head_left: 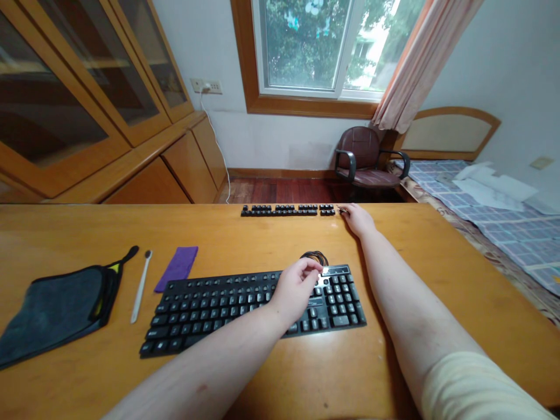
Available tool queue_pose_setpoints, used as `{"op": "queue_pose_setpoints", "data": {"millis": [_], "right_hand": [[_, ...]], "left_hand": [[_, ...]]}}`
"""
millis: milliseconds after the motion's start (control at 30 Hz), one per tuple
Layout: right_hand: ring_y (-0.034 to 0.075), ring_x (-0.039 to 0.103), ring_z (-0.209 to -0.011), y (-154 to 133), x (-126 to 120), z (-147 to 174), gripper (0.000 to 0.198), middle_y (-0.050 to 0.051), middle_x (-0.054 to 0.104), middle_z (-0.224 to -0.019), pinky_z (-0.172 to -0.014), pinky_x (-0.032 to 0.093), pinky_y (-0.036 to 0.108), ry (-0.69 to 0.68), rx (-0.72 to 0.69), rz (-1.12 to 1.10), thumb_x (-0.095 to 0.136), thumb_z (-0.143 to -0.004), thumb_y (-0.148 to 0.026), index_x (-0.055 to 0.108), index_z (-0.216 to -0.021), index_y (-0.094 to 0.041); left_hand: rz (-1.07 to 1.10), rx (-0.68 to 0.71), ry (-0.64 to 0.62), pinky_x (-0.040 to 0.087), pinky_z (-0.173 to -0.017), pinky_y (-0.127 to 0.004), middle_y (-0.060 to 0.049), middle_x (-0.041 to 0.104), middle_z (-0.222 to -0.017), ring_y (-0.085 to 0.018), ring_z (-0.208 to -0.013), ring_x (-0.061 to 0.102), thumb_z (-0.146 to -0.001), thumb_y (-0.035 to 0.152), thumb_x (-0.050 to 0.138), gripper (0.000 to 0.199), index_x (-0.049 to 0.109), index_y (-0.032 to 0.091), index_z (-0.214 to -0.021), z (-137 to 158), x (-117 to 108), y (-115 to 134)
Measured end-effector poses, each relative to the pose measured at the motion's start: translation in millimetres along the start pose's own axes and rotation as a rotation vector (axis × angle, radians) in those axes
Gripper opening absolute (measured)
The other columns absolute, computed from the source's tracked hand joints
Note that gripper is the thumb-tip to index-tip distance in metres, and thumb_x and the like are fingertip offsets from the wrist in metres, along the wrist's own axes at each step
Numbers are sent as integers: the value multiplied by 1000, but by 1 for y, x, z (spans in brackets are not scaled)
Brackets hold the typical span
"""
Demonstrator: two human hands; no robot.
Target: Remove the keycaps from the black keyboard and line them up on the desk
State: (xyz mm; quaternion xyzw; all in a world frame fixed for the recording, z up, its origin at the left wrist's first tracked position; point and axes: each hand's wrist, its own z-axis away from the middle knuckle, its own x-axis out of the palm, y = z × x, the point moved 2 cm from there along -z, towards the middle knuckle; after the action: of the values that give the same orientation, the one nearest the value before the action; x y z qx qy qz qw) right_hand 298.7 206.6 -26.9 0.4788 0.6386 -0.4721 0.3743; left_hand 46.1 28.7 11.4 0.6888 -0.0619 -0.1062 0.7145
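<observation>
A black keyboard (245, 308) lies lengthwise on the wooden table, and its top row looks stripped of keycaps. My left hand (294, 290) is over its right half, with thumb and fingertips pinched together near the upper right keys. Whatever may be between those fingertips is too small to make out. At the table's far edge, black keycaps (280, 210) stand in two neat rows, split into groups. My right hand (359, 220) reaches to the right end of these rows, its fingers closed on a small dark keycap (342, 210) at the table surface.
A coiled black cable (315, 255) lies behind the keyboard. To the left are a purple cloth (178, 267), a white-handled brush (141, 289) and grey cloths (61, 303) with black edging. Beyond the table stand a chair (365, 154) and a bed (494, 204).
</observation>
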Motion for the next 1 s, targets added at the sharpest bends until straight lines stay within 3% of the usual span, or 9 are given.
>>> {"op": "queue_pose_setpoints", "data": {"millis": [800,900,1000], "right_hand": [[21,56,-101,6,4,-1,29,6,61,-115,-87,43,32,28,-8,-31,51,-86,-28,61,-112,-23],[23,56,-102,6,2,0,31,9,61,-113,-86,43,33,61,11,-62,52,-85,-32,60,-112,-20],[23,55,-102,6,-2,4,32,10,62,-109,-86,43,33,120,16,-106,47,-87,-35,61,-109,-17]], "left_hand": [[12,11,-5,47,-71,-26,-2,65,-83,-15,-76,60,-80,21,51,12,62,17,-83,-2,1,-7],[-36,25,-15,47,-70,-27,-3,65,-83,-16,-75,60,-81,21,49,14,61,17,-84,-1,0,-6],[-205,142,-62,47,-75,-30,-4,65,-87,-18,-81,60,-81,19,48,16,62,19,-88,3,0,2]]}}
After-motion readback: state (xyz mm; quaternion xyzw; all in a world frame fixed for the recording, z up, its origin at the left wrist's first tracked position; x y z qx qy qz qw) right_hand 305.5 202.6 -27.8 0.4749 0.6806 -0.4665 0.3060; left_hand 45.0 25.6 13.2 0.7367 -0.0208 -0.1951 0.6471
